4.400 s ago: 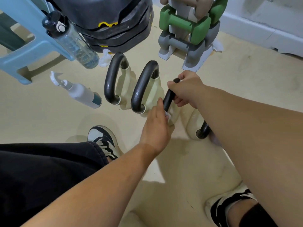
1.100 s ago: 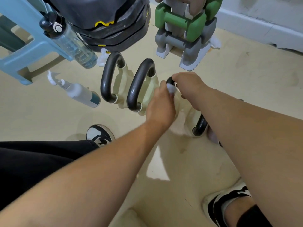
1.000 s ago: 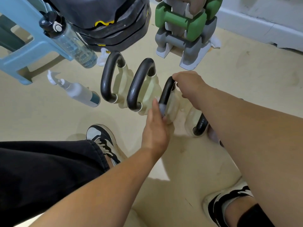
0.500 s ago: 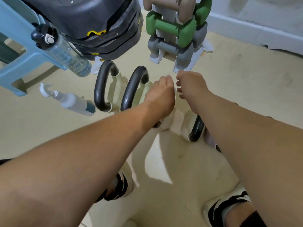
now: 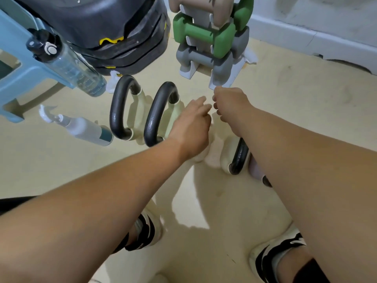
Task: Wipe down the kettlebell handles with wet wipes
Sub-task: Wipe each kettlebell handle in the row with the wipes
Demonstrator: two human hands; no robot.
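Two bare hands close together over a row of pale kettlebells on the floor, left hand (image 5: 192, 123) covering the third kettlebell's handle, fingers curled, grasp hidden, right hand (image 5: 230, 103) clenched just beside it, two black handles (image 5: 155, 115) free at left, spray bottle (image 5: 81, 127) farther left.

Left of the left hand (image 5: 191, 127), two black handles (image 5: 157, 115) top cream kettlebell bodies (image 5: 140, 111). Beyond the right hand (image 5: 230, 105), green dumbbell (image 5: 204, 35) above grey dumbbell (image 5: 204, 58); floor (image 5: 306, 103) beige.
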